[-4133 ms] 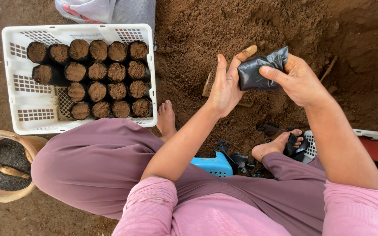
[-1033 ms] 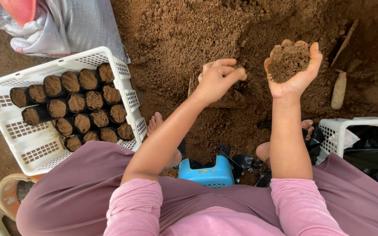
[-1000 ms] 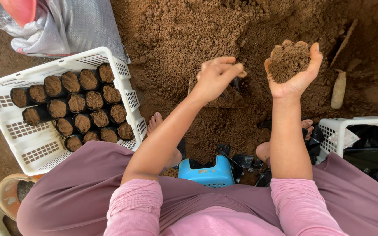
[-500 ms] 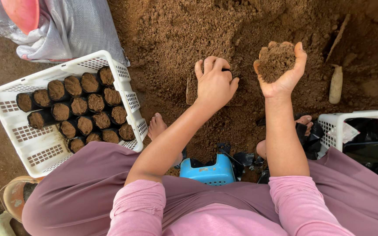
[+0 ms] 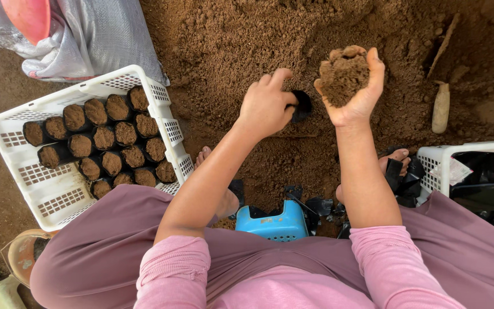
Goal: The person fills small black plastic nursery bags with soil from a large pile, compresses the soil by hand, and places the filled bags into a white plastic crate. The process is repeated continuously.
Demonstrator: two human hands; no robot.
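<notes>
My right hand (image 5: 354, 97) is cupped palm up over the soil heap (image 5: 293, 40), holding a clump of brown soil (image 5: 344, 71). My left hand (image 5: 265, 106) is just to its left, fingers curled around a small black plastic bag (image 5: 300, 105), most of which is hidden behind the hand. The two hands are a few centimetres apart. Both arms wear pink sleeves.
A white crate (image 5: 58, 197) at left holds several soil-filled black bags (image 5: 104, 137). Behind it lies a grey sack (image 5: 92, 37). A blue stool (image 5: 275, 223) sits between my knees, bare feet beside it. Another white crate (image 5: 447, 166) is at right; a pale tool handle (image 5: 440, 109) lies on the soil.
My right hand scooped soil and has stayed raised with it. My left hand with the black bag has shifted closer to the right hand. The view moved slightly.
</notes>
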